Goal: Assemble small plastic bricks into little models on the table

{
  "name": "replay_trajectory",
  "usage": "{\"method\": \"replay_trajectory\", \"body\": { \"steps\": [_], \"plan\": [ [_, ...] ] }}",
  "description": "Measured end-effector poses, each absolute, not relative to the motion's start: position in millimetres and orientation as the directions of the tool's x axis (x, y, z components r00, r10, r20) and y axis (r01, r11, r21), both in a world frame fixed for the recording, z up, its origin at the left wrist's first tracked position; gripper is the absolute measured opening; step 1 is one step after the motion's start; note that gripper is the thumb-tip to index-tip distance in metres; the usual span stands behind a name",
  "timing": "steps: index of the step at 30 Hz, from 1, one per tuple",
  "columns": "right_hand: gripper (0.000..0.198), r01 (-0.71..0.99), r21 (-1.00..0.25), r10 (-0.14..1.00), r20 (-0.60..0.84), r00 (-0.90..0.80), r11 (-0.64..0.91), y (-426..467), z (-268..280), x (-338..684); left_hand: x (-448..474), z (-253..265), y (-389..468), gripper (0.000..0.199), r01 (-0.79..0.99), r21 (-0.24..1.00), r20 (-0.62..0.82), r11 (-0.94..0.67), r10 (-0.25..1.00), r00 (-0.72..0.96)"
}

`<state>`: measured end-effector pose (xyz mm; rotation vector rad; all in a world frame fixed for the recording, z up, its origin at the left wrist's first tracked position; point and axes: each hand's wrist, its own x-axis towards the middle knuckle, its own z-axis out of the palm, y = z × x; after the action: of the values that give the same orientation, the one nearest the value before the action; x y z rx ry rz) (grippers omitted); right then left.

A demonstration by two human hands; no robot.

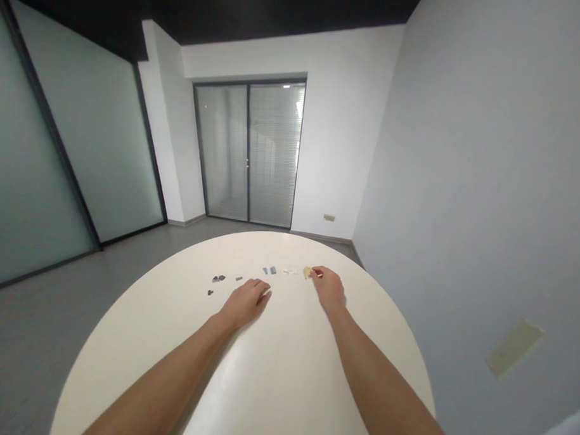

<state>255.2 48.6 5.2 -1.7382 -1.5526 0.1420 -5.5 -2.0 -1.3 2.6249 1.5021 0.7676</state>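
Note:
My right hand (329,287) is at the right end of a row of small pieces, its fingertips pinched together at the edge of a group of yellow pieces (307,272). Whatever lies between those fingertips is too small to make out. Just left of the yellow group are small white pieces (289,272), then blue-grey pieces (272,270). My left hand (246,301) rests on the table below the blue-grey ones, palm down, fingers stretched forward and thumb apart, with nothing seen in it. Beyond its knuckles sits a small grey piece (239,278).
Dark grey pieces (219,279) lie on the left of the round white table (275,382), with a single dark piece (210,293) nearer to me. A grey wall (486,186) stands to the right, and a glass door (248,152) is behind the table.

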Motion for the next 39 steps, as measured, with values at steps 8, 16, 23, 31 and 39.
{"method": "replay_trajectory", "body": {
  "steps": [8, 16, 23, 31, 39],
  "plan": [
    [0.023, 0.769, -0.637, 0.88, 0.331, 0.341, -0.059, 56.0, -0.7, 262.8, -5.9, -1.8, -1.2, 0.027, 0.802, 0.251, 0.412, -0.542, 0.809, 0.419],
    [0.023, 0.783, -0.617, 0.885, 0.315, 0.342, -0.083, 57.1, 1.0, 262.1, -5.4, -0.4, -1.7, 0.027, 0.797, 0.247, 0.409, -0.551, 0.805, 0.429],
    [0.024, 0.786, -0.611, 0.897, 0.289, 0.333, -0.095, 58.3, 1.0, 261.8, -5.1, -1.3, -0.7, 0.027, 0.791, 0.248, 0.423, -0.559, 0.797, 0.431],
    [0.024, 0.797, -0.6, 0.905, 0.295, 0.307, -0.075, 58.6, -0.4, 262.4, -4.6, 1.8, -3.0, 0.027, 0.792, 0.252, 0.41, -0.556, 0.802, 0.434],
    [0.024, 0.815, -0.578, 0.905, 0.316, 0.284, -0.054, 57.7, 0.5, 261.1, -4.0, 3.1, -4.5, 0.028, 0.796, 0.266, 0.399, -0.544, 0.814, 0.423]
  ]
}}
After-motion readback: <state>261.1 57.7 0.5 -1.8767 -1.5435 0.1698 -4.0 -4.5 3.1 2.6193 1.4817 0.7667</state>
